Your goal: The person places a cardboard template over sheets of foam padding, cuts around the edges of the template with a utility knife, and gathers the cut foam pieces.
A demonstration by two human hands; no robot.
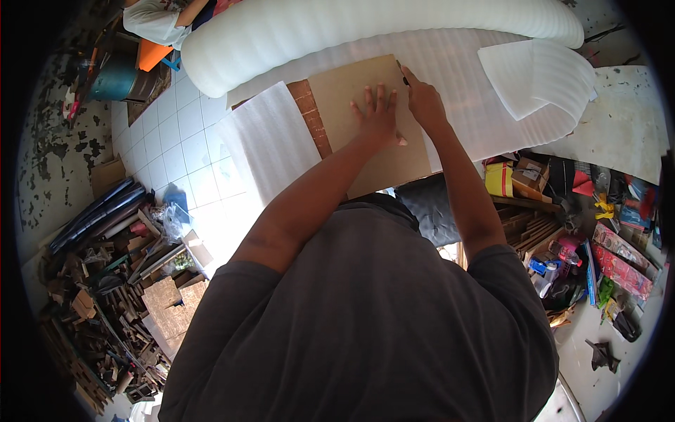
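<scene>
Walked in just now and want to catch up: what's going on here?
A person presses the left hand, fingers spread, on a brown board. The right hand grips a slim dark tool at the board's far right edge; its tip is too small to make out. White foam extends beyond the board's right edge, and a big foam roll lies along the far side.

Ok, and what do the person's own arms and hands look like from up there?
The left hand and right hand are both ungloved, and the forearms are bare, with no watch or bracelet visible. Short dark grey sleeves cover the upper arms, matching the plain shirt.
</scene>
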